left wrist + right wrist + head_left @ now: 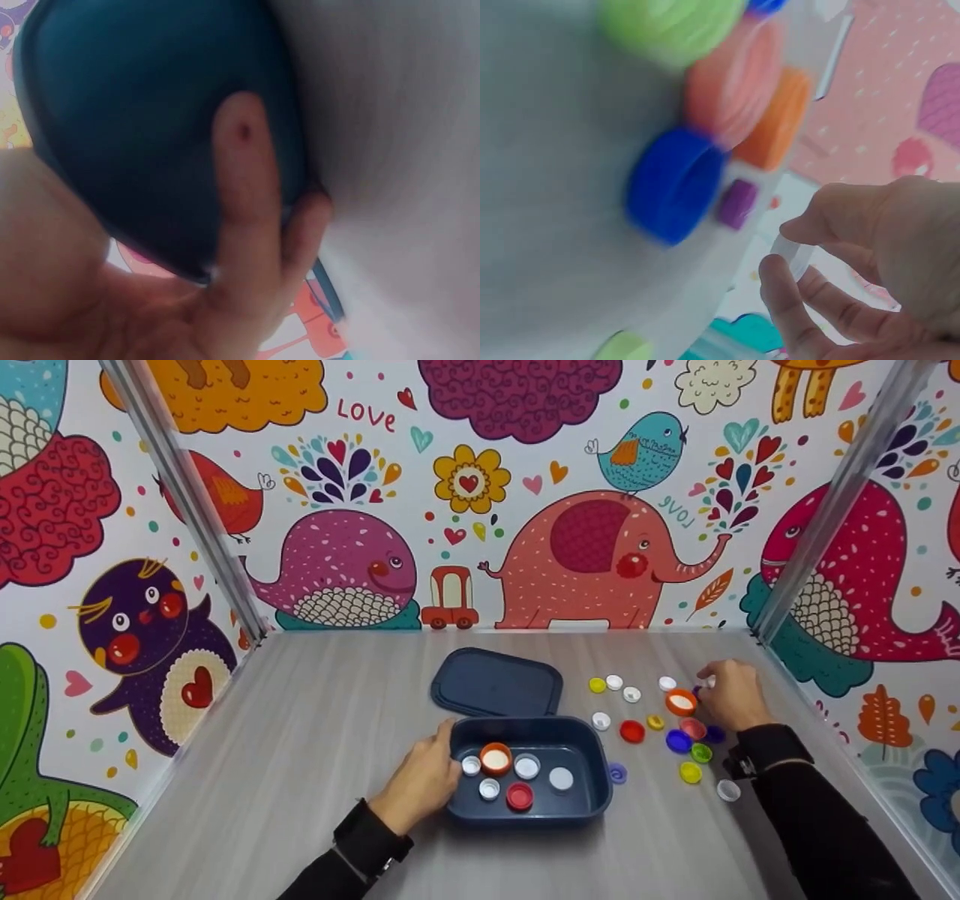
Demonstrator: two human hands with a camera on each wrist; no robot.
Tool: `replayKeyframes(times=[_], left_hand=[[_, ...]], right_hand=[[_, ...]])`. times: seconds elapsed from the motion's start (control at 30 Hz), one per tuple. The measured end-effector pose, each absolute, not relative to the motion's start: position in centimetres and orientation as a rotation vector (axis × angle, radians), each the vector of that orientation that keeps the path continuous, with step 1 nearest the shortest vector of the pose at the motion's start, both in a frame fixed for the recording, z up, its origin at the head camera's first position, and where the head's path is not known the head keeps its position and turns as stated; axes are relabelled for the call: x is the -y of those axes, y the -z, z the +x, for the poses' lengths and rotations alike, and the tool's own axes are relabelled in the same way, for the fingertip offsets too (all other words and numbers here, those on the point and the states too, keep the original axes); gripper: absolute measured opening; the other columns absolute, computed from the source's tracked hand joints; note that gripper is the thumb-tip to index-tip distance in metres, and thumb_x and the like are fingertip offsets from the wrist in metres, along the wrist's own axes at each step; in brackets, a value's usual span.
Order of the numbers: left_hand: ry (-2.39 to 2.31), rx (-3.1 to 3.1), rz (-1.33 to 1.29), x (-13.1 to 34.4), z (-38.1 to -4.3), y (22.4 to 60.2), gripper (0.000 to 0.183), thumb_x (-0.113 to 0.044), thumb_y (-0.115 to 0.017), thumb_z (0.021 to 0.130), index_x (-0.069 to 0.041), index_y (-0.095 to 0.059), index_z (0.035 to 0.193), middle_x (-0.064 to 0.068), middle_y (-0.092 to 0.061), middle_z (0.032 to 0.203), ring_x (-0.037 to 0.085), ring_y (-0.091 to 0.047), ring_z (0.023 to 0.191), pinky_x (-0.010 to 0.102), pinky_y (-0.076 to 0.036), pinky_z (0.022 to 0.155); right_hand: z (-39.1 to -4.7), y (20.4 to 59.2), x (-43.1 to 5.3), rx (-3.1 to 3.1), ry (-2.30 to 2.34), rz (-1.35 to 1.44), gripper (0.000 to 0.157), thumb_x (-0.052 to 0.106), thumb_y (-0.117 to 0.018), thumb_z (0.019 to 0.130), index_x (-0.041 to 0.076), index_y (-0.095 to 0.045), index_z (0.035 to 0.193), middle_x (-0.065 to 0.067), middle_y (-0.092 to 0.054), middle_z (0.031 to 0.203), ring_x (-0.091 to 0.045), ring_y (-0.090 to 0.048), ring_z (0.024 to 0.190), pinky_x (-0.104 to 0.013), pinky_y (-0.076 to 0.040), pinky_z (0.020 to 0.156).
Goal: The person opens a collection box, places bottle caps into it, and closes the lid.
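Note:
My left hand (424, 772) grips the left end of a dark blue plastic box (532, 815); in the left wrist view its fingers (247, 172) lie along the box wall (142, 150). Inside the box lie several bottle caps, among them a red cap (520, 796) and an orange cap (495, 758). Over at the right, my right hand (731, 694) pinches a small white bottle cap (791, 255) between thumb and fingertips, raised off the table. Close by it are a purple cap (738, 202), a blue cap (676, 186) and an orange cap (681, 702).
The box's dark blue lid (497, 682) lies flat behind it. Loose caps of several colours spread right of the box, including a red cap (632, 731), a yellow cap (691, 772) and a clear cap (728, 790). Patterned walls with metal posts (832, 510) enclose the table.

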State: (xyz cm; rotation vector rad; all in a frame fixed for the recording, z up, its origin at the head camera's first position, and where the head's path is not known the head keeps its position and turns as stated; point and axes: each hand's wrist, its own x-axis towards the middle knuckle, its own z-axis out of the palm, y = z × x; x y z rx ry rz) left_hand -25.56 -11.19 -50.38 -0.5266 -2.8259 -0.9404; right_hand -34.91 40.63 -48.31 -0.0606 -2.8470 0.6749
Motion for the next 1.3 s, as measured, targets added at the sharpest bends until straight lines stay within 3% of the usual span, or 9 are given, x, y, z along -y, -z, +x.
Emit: replayKeyframes(times=[0.4, 0.53, 0.73, 1.03, 1.3], left_hand=[[0.945, 2.822, -0.533, 11.2, -25.7, 50.5, 0.066, 0.003, -0.066, 0.100, 0.014, -0.050, 0.162, 0.039, -0.075, 0.142, 0.048, -0.080, 0.123, 0.060, -0.067, 0.101], [0.938, 2.818, -0.534, 11.1, -25.6, 50.4, 0.066, 0.003, -0.066, 0.099, 0.014, -0.050, 0.161, 0.039, -0.076, 0.140, 0.049, -0.080, 0.122, 0.061, -0.067, 0.101], [0.950, 2.829, -0.524, 11.0, -25.7, 50.2, 0.067, 0.002, -0.065, 0.099, 0.015, -0.049, 0.163, 0.040, -0.075, 0.142, 0.050, -0.081, 0.121, 0.062, -0.067, 0.100], [0.946, 2.825, -0.517, 11.0, -25.7, 50.3, 0.066, 0.002, -0.066, 0.100, 0.014, -0.050, 0.162, 0.039, -0.075, 0.143, 0.049, -0.081, 0.121, 0.061, -0.067, 0.101], [0.937, 2.804, -0.537, 11.1, -25.5, 50.6, 0.065, 0.003, -0.066, 0.098, 0.014, -0.051, 0.161, 0.037, -0.077, 0.136, 0.048, -0.082, 0.116, 0.061, -0.068, 0.096]], right_hand=[[-33.6, 46.2, -33.8, 2.941, -0.755, 0.169, 0.036, 0.008, -0.082, 0.103, -0.006, -0.081, 0.136, -0.033, -0.074, 0.131, -0.048, -0.069, 0.120, -0.065, -0.065, 0.106], [-32.6, 45.6, -31.1, 2.908, -0.748, 0.282, 0.031, 0.005, -0.083, 0.101, -0.001, -0.085, 0.132, -0.028, -0.078, 0.129, -0.041, -0.073, 0.110, -0.058, -0.070, 0.097], [-30.7, 44.3, -27.0, 2.905, -0.756, 0.418, 0.028, 0.005, -0.086, 0.099, 0.009, -0.088, 0.127, -0.022, -0.081, 0.129, -0.033, -0.075, 0.105, -0.053, -0.072, 0.094], [-27.5, 43.8, -22.5, 2.911, -0.707, 0.705, 0.027, 0.002, -0.089, 0.097, 0.010, -0.088, 0.123, -0.008, -0.080, 0.115, -0.018, -0.074, 0.096, -0.039, -0.072, 0.087], [-25.9, 44.7, -20.0, 3.038, -0.768, 1.024, 0.028, 0.002, -0.091, 0.096, 0.008, -0.089, 0.123, -0.009, -0.080, 0.112, -0.014, -0.074, 0.091, -0.030, -0.070, 0.083]])
